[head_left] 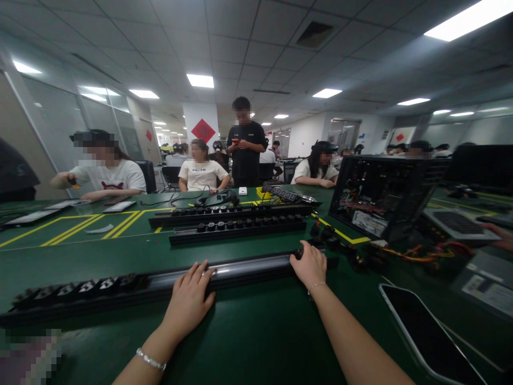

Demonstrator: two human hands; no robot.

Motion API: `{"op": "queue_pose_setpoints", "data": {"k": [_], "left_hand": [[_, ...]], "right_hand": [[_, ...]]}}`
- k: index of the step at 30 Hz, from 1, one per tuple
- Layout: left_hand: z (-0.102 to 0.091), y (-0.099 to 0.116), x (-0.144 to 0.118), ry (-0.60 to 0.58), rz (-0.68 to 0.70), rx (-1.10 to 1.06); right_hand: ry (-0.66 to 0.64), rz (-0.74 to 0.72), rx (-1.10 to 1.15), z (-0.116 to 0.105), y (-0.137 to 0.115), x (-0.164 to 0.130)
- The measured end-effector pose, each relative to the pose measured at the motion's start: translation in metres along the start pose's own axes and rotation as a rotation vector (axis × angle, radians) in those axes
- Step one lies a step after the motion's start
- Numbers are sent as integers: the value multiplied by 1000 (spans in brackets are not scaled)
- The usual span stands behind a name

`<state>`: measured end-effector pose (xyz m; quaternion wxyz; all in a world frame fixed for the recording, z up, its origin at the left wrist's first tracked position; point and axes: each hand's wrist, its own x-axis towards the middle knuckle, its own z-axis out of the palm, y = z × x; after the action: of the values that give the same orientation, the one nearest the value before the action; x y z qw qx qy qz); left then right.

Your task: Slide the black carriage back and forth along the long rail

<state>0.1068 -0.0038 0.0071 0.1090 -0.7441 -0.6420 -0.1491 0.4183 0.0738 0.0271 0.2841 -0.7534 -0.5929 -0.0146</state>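
smartphone, dark screen up, lying flat on the green table closest to the camera, to the right of the long black power strip. long black power strip: stretched across the table in front of the person, sockets showing along its left part, a bare glossy rail along its middle. left hand: laid palm down on the strip's middle, fingers spread apart and resting over the rail, not clamped; bracelet at the wrist. right hand: on the strip's right end, fingers curled down over it; whether they grip it tightly cannot be told. two further black power strips: lying parallel behind the long strip, well apart from it. open computer case: standing behind and to the right of the strip, loose coloured wires at its foot. seated people in white shirts and one standing person in black: beyond the far strips, at the table's far side.
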Motion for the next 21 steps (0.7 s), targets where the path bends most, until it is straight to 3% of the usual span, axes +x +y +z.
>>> {"op": "queue_pose_setpoints", "data": {"k": [21], "left_hand": [[-3,2,0,-15,-15,0]], "right_hand": [[-27,22,36,-1,5,4]]}}
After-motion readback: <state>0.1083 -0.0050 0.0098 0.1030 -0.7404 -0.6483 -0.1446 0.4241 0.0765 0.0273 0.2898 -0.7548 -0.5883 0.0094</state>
